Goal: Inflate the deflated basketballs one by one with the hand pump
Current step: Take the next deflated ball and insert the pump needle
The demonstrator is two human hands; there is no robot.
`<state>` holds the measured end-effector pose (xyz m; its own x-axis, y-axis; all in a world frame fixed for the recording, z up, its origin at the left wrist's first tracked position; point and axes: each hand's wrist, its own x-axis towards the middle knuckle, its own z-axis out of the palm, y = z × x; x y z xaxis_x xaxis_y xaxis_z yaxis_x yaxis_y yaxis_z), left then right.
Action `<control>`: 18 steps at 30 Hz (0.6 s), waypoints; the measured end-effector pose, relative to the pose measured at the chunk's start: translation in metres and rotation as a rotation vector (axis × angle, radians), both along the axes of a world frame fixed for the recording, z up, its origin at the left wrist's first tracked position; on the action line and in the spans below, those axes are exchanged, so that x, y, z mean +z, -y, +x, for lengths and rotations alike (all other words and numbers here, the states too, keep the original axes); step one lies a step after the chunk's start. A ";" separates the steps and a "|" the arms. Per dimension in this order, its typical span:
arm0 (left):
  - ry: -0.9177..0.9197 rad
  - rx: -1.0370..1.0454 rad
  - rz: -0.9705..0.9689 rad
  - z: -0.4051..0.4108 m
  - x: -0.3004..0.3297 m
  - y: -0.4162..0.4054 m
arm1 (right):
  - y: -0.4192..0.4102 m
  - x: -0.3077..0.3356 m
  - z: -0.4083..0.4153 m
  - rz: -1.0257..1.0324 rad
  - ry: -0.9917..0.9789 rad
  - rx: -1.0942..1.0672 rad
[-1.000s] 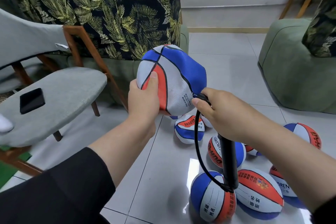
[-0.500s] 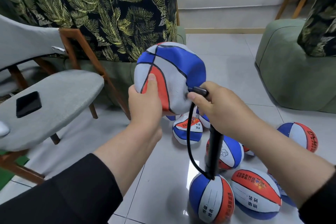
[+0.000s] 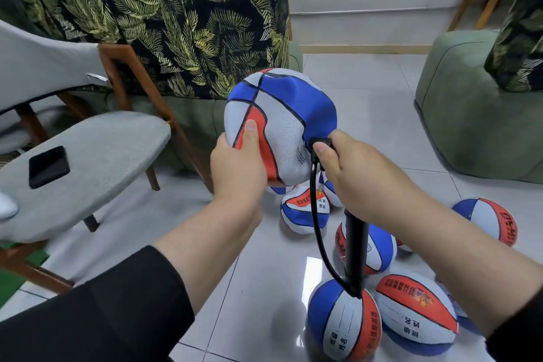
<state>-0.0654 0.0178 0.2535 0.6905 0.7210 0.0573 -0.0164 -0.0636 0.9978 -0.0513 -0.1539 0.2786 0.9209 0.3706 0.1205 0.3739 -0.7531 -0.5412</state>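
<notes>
A dented, deflated basketball (image 3: 282, 114) in blue, white and red is held up in front of me. My left hand (image 3: 238, 167) grips its lower left side, thumb on the red panel. My right hand (image 3: 349, 173) pinches the black nozzle (image 3: 320, 142) of the hand pump's hose against the ball's right side. The black pump barrel (image 3: 355, 253) hangs down below that hand, and its hose (image 3: 316, 214) loops from the barrel's bottom end up to the nozzle.
Several blue, white and red basketballs (image 3: 343, 320) lie on the tiled floor below my hands. A grey chair (image 3: 97, 161) with a black phone (image 3: 48, 166) stands at the left. A leaf-patterned sofa (image 3: 176, 15) is behind, a green armchair (image 3: 476, 114) at the right.
The ball and both hands have shifted slightly left and down in view. The nozzle has come up against the ball's right side, and the pump barrel has swung to hang more upright.
</notes>
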 end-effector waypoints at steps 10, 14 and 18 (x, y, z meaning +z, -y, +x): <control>-0.067 -0.026 0.064 -0.007 0.009 0.016 | 0.007 0.002 0.007 -0.051 0.033 0.008; -0.050 -0.056 0.030 -0.005 0.006 0.019 | 0.010 0.006 0.010 -0.085 0.030 0.012; -0.093 -0.078 -0.104 0.000 0.000 0.014 | 0.011 0.003 0.013 -0.059 0.022 0.037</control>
